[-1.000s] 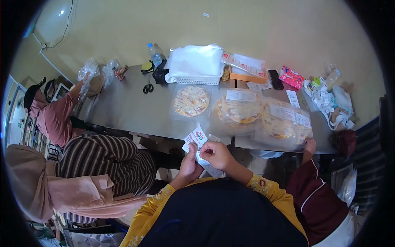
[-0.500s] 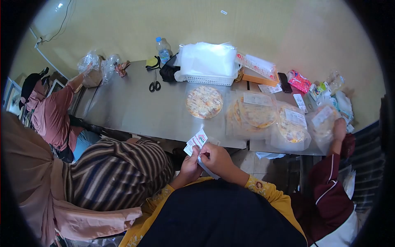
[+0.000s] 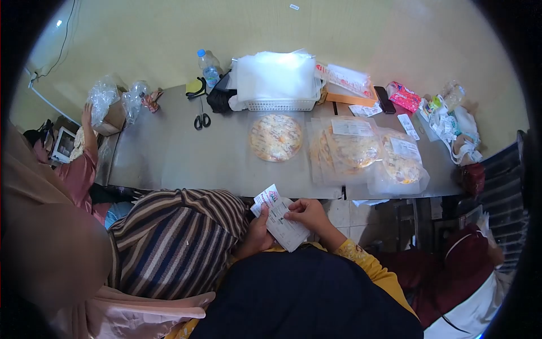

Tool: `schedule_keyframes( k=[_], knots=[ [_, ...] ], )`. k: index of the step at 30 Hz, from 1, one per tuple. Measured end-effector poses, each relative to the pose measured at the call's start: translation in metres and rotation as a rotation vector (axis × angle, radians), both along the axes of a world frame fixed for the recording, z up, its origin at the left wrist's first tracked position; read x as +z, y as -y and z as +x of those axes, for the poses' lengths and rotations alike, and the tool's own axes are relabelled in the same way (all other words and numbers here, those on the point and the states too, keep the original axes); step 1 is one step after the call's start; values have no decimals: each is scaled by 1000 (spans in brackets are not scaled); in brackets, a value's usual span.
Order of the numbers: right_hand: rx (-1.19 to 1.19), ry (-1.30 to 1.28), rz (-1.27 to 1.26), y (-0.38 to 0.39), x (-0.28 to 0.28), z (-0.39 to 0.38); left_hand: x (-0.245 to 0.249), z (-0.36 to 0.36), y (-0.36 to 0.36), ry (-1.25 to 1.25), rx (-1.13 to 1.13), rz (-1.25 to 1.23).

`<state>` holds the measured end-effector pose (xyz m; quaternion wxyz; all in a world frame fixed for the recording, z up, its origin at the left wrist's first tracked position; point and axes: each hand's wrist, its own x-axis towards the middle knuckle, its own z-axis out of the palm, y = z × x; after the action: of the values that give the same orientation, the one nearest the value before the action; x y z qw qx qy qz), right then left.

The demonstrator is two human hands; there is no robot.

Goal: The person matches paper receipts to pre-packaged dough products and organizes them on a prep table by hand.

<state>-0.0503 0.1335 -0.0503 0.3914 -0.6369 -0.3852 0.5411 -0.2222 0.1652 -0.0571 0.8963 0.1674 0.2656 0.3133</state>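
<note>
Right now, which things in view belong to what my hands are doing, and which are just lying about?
In use: paper labels, held between left hand and right hand; probably also the bagged pizzas on the table, some of which already have labels on them.

Lying about: scissors, water bottle, phone, pink packet, basket of clear bags.

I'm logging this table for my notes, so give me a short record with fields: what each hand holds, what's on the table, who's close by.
Left hand: holds label sheets from below
Right hand: pinches the same sheets at their upper edge
Table: bagged pizzas, scissors, water bottle, white basket
Close by: person in striped top, on the left
</note>
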Motion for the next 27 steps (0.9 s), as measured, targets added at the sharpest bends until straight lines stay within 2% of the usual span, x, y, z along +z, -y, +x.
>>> schedule_keyframes(
  k=[4, 7, 13, 16, 19, 21, 25, 27],
  knots=[
    [51, -10, -35, -6, 10, -3, -8, -5, -1, -15, 28, -33],
    [43, -206, -76, -7, -1, -6, -10, -12, 1, -55, 36, -45],
    [120, -371, -86, -15, -30, -9, -25, -33, 8, -118, 74, -73],
    [78, -541, -244, -23, -47, -7, -26, -41, 12, -125, 160, -117],
    [-151, -837, -315, -36, -84, -10, -37, -56, 20, -194, 267, -125],
    [-236, -862, -308, -51, -127, -7, -39, -68, 25, -238, 258, -114],
    [-436, -888, -302, -80, -115, -4, -29, -76, 28, -275, 268, -136],
    [-436, -805, -278, -94, -128, 5, -34, -83, 30, -289, 248, -197]
  ],
)
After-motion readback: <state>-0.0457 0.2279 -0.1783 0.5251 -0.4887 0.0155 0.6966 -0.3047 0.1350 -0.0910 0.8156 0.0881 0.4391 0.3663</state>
